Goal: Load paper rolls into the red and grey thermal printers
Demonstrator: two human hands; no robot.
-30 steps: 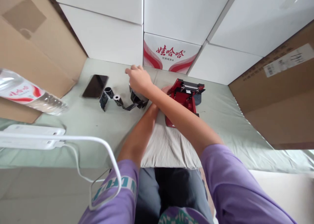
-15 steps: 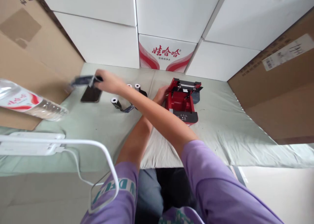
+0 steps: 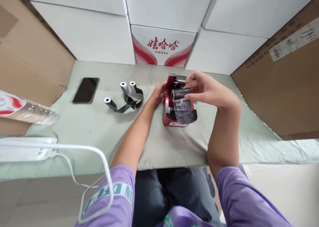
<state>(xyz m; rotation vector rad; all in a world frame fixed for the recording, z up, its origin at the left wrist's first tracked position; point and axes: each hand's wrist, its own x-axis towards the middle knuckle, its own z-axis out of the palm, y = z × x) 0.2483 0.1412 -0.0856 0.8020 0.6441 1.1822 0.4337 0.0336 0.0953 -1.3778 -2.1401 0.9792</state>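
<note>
Right hand: the right hand (image 3: pixel 211 92) is held over the red printer (image 3: pixel 178 104), its fingers closed around a dark ribbon roll (image 3: pixel 181 99) with loose film hanging from it.
Left hand: the left hand (image 3: pixel 158 93) is laid against the printer's left side; the fingers are pressed to the casing, and how far they wrap round it cannot be told.
Ribbon roll: it is carried just above the open bay of the printer, apparently not yet seated.
Printer: it is stood on the pale green cloth (image 3: pixel 99 120), lid open toward the stacked white boxes (image 3: pixel 99 44).
Spare rolls: three small rolls joined by dark film (image 3: pixel 126 96) are left on the cloth, to the left of the printer and well apart from both hands.
Phone: a black phone (image 3: pixel 86 90) is laid flat further left.
Other things: a water bottle (image 3: pixel 27 109) and a white power strip (image 3: pixel 25 150) with its cable are seen at the left edge.
Doing it well: the roll is best kept level and square to the bay, the loose film held taut so that it is not creased or trapped, and the casing steadied firmly so that the printer is not pushed across the cloth.
</note>
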